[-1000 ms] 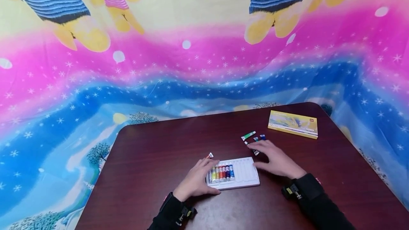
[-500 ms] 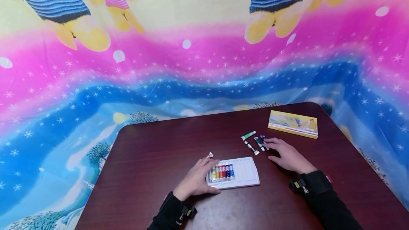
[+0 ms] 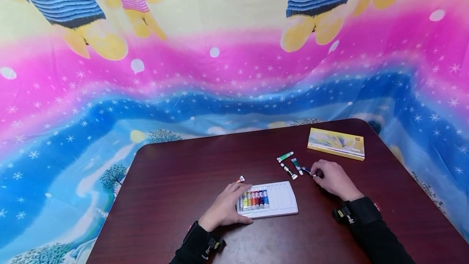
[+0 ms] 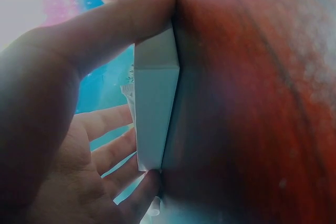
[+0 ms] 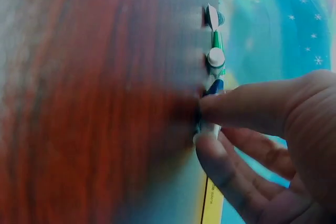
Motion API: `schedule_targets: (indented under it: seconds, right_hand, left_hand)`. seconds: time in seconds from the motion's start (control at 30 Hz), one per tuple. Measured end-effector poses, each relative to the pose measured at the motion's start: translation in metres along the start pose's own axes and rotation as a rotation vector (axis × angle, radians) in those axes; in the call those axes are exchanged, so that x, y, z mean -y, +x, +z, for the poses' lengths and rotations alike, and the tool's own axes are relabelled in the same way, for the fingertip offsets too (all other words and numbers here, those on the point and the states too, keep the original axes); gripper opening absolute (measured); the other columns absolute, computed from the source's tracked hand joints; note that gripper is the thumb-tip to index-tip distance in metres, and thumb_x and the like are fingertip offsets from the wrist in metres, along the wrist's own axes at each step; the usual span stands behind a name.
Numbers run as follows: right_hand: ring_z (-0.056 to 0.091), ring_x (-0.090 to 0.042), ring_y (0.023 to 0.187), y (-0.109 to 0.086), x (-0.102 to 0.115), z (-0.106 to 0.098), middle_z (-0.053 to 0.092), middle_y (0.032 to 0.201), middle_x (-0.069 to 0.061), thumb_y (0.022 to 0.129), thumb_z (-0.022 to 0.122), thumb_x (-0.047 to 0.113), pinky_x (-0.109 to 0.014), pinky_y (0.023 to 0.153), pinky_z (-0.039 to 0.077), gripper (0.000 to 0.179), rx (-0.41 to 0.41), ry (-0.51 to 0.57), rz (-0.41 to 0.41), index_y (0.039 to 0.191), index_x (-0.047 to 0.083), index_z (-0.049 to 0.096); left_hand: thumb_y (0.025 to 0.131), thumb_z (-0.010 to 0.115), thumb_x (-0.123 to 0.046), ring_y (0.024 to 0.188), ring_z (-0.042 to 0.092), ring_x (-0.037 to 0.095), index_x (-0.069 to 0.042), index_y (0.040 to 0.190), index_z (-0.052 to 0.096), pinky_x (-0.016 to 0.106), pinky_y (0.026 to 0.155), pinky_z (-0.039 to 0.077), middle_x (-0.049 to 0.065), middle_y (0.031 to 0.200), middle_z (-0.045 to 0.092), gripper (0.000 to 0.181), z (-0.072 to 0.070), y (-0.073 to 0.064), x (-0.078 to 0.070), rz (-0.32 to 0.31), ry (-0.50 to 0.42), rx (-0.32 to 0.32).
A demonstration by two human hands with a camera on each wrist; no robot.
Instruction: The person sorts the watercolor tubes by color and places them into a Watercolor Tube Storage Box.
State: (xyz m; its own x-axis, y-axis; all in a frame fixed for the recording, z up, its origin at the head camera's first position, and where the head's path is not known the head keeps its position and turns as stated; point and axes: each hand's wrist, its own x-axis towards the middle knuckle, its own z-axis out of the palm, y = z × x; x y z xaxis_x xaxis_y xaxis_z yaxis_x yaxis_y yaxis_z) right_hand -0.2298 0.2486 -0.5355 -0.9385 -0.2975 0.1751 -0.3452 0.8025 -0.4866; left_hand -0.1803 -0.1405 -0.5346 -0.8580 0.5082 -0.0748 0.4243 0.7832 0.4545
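Observation:
At the left end of a white plastic tray (image 3: 283, 199), my left hand (image 3: 225, 207) holds it with the thumb along the near edge and the fingers across the far side. Several coloured paint tubes (image 3: 255, 199) lie in the tray's left part; some are partly hidden by that hand. To the right of the tray my right hand (image 3: 335, 178) pinches a blue paint tube (image 5: 214, 86) between thumb and fingertip, low at the tabletop. Just left of it lie a dark green tube (image 3: 297, 166), a black tube (image 3: 289, 171) and a light green tube (image 3: 285, 157).
A yellow paint box (image 3: 336, 144) lies at the back right of the dark red-brown table (image 3: 190, 166). Beyond the left fingers an orange-red tube (image 3: 240, 179) shows only its end. A printed cloth (image 3: 220, 72) hangs behind the table.
My right hand moved right, from over the black tube to the blue tube, and now pinches it. The blue tube has shifted slightly right and toward me. My left hand stays on the tray.

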Motion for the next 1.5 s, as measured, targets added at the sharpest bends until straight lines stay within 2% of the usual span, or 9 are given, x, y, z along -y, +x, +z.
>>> schedule_targets:
  seconds: [0.17, 0.4, 0.57, 0.67, 0.9, 1.03, 1.23, 1.33, 1.5]
  right_hand:
    - [0.058, -0.02, 0.082, 0.001, 0.001, -0.001, 0.067, 0.095, -0.009, 0.089, 0.072, 0.001, -0.038, 0.072, 0.049, 0.028, -0.023, 0.012, 0.08, 0.117, 0.001, 0.07]
    - [0.059, -0.029, 0.084, 0.001, 0.002, -0.002, 0.069, 0.107, -0.024, 0.099, 0.063, 0.005, -0.043, 0.073, 0.048, 0.026, -0.041, 0.016, 0.174, 0.122, -0.005, 0.069]
    - [0.058, -0.034, 0.093, 0.0, 0.002, -0.002, 0.064, 0.114, -0.027, 0.105, 0.054, 0.006, -0.051, 0.081, 0.05, 0.029, -0.044, 0.001, 0.189, 0.129, -0.006, 0.064]
    - [0.055, -0.031, 0.092, 0.001, 0.003, -0.002, 0.062, 0.11, -0.022, 0.108, 0.05, 0.01, -0.047, 0.08, 0.047, 0.026, -0.095, 0.038, 0.159, 0.126, -0.003, 0.064]
    - [0.063, -0.017, 0.071, 0.004, 0.007, -0.002, 0.067, 0.089, -0.007, 0.109, 0.055, 0.029, -0.027, 0.063, 0.054, 0.026, -0.143, 0.321, 0.117, 0.116, 0.007, 0.067]
    - [0.069, -0.018, 0.077, 0.006, 0.012, 0.0, 0.067, 0.103, -0.011, 0.107, 0.058, 0.024, -0.029, 0.068, 0.061, 0.025, -0.111, 0.475, 0.082, 0.118, 0.005, 0.07]
    - [0.076, -0.024, 0.087, 0.01, 0.02, 0.004, 0.064, 0.113, -0.024, 0.112, 0.046, 0.026, -0.033, 0.073, 0.064, 0.036, -0.077, 0.705, 0.079, 0.13, -0.001, 0.06]
    - [0.077, -0.025, 0.08, 0.011, 0.021, 0.005, 0.062, 0.11, -0.03, 0.113, 0.043, 0.025, -0.034, 0.072, 0.064, 0.042, -0.069, 0.756, 0.093, 0.146, 0.0, 0.049]
    - [0.075, -0.015, 0.085, 0.009, 0.018, 0.009, 0.063, 0.119, -0.028, 0.11, 0.051, 0.017, -0.032, 0.074, 0.064, 0.051, -0.089, 0.678, 0.107, 0.158, 0.006, 0.04]
  left_hand:
    - [0.07, 0.091, -0.055, 0.148, 0.04, 0.029, -0.024, 0.158, 0.044, 0.055, 0.115, 0.042, 0.004, 0.158, 0.047, 0.105, -0.001, -0.001, -0.001, -0.007, -0.008, 0.004]
    - [0.071, 0.091, -0.055, 0.15, 0.039, 0.032, -0.025, 0.159, 0.043, 0.057, 0.116, 0.041, 0.004, 0.158, 0.046, 0.105, -0.002, -0.001, -0.001, -0.007, -0.006, 0.011]
    - [0.07, 0.092, -0.055, 0.15, 0.039, 0.032, -0.026, 0.158, 0.043, 0.057, 0.115, 0.042, 0.004, 0.158, 0.047, 0.106, -0.002, -0.001, -0.001, -0.001, 0.004, 0.013]
    - [0.069, 0.092, -0.055, 0.15, 0.039, 0.033, -0.026, 0.158, 0.043, 0.057, 0.114, 0.042, 0.004, 0.158, 0.047, 0.106, -0.003, 0.0, -0.001, 0.001, 0.007, 0.012]
    - [0.069, 0.092, -0.056, 0.15, 0.039, 0.031, -0.026, 0.159, 0.042, 0.057, 0.115, 0.042, 0.003, 0.158, 0.046, 0.107, -0.002, 0.001, 0.0, -0.007, -0.001, 0.014]
    - [0.069, 0.093, -0.055, 0.148, 0.04, 0.032, -0.024, 0.159, 0.043, 0.058, 0.113, 0.043, 0.004, 0.157, 0.047, 0.108, -0.002, 0.0, 0.0, -0.001, -0.001, 0.015]
    - [0.068, 0.094, -0.053, 0.147, 0.041, 0.032, -0.024, 0.159, 0.043, 0.059, 0.113, 0.043, 0.003, 0.156, 0.048, 0.109, -0.004, -0.001, -0.001, -0.003, -0.013, 0.013]
    - [0.068, 0.094, -0.054, 0.148, 0.04, 0.032, -0.025, 0.16, 0.042, 0.059, 0.114, 0.042, 0.003, 0.157, 0.047, 0.109, -0.003, -0.002, -0.001, -0.011, -0.017, 0.02]
    - [0.069, 0.093, -0.054, 0.152, 0.035, 0.034, -0.025, 0.16, 0.042, 0.059, 0.117, 0.039, 0.004, 0.159, 0.045, 0.108, -0.003, 0.0, -0.001, -0.014, -0.033, 0.022]
